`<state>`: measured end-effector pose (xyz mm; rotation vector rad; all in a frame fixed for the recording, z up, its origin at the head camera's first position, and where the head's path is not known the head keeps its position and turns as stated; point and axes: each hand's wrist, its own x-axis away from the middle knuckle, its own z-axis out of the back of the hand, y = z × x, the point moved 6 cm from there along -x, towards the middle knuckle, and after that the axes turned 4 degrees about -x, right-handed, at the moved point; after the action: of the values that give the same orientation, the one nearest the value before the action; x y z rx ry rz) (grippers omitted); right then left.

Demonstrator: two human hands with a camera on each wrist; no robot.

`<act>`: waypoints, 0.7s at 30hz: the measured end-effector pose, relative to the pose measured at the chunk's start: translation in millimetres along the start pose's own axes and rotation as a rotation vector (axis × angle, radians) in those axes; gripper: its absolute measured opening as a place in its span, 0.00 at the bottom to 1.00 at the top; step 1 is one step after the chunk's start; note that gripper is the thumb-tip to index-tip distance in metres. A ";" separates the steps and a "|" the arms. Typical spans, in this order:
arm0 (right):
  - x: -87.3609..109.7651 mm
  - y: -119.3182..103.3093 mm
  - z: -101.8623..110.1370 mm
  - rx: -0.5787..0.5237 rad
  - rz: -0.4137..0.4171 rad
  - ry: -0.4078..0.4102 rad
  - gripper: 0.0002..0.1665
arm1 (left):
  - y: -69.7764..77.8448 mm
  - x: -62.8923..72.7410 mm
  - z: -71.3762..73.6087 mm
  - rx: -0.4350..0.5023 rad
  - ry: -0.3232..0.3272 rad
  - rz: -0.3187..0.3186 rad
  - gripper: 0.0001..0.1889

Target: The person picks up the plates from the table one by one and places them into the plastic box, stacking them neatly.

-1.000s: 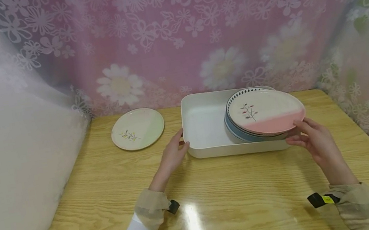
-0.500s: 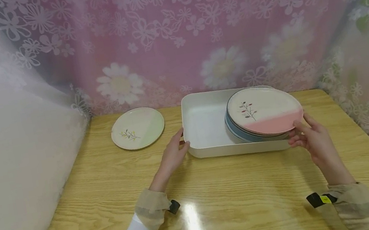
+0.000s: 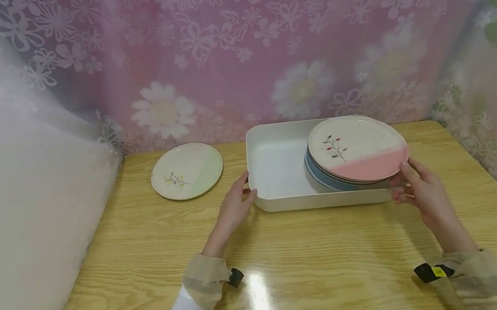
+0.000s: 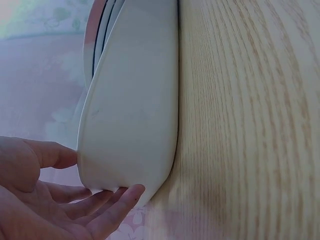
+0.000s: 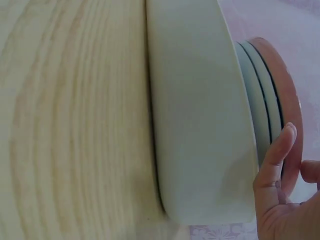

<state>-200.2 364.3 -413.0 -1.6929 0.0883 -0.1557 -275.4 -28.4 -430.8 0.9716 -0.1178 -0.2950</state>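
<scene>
A white rectangular bin (image 3: 280,171) stands at the back of the table. My left hand (image 3: 235,205) holds its left end; in the left wrist view the thumb touches the rim and the fingers lie against the outer wall. A stack of plates sits in the bin's right part: on top a white-and-pink plate (image 3: 357,148) with a red-leaf sprig, and a blue plate (image 3: 317,176) showing low in the stack. My right hand (image 3: 425,192) pinches the top plate's front right rim. In the right wrist view its fingers lie beside the plates' stacked edges (image 5: 272,95).
A white-and-green plate (image 3: 187,171) with a yellow sprig lies alone on the wooden table (image 3: 295,267), left of the bin. A pink floral curtain (image 3: 225,72) hangs right behind the table, with covered walls at left and right.
The pink-and-white plate has shifted slightly left and settled over the stack, covering the dark-patterned rim that showed before. My right hand moved slightly with it; the left hand stays on the bin.
</scene>
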 end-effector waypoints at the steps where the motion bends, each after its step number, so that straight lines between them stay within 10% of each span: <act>1: 0.4 1.4 0.5 0.011 0.001 -0.002 0.46 | -0.1 0.1 0.0 0.000 0.001 0.000 0.31; 13: 2.8 4.6 6.1 -0.087 0.010 0.129 0.39 | -14.6 -0.3 8.7 0.037 -0.002 0.038 0.29; 21: 4.8 1.8 21.5 0.006 0.027 0.177 0.21 | -21.5 1.6 59.8 0.127 0.158 -0.032 0.18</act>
<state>-192.1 384.3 -417.2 -1.6682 0.2427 -0.2852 -291.8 -87.7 -415.1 1.1197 0.0237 -0.2407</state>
